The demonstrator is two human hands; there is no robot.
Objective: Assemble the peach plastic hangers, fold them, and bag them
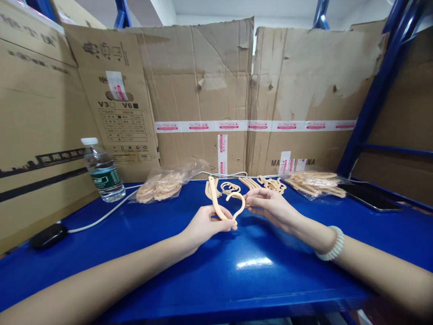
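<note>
My left hand [207, 225] is closed on a beige plastic hanger arm [214, 198], which slants up and away from the fingers. A curved hanger hook [242, 204] of the same colour meets the arm's lower end at my left fingertips, its open curl upward. Just right of the hook, my right hand [270, 206] pinches its thumb and fingers together. A small pale bit shows at those fingertips, too small to name. Behind the hands lie loose hooks [230, 187], several straight arm pieces [249, 183] and a heap of small curved parts [272, 184].
Clear bags of beige parts lie at left [158, 186] and right [314, 184]. A water bottle [104, 174], a black device [49, 236] with a white cable, and a dark phone [370, 197] rest on the blue table [257, 293]. Cardboard [203, 99] walls the back.
</note>
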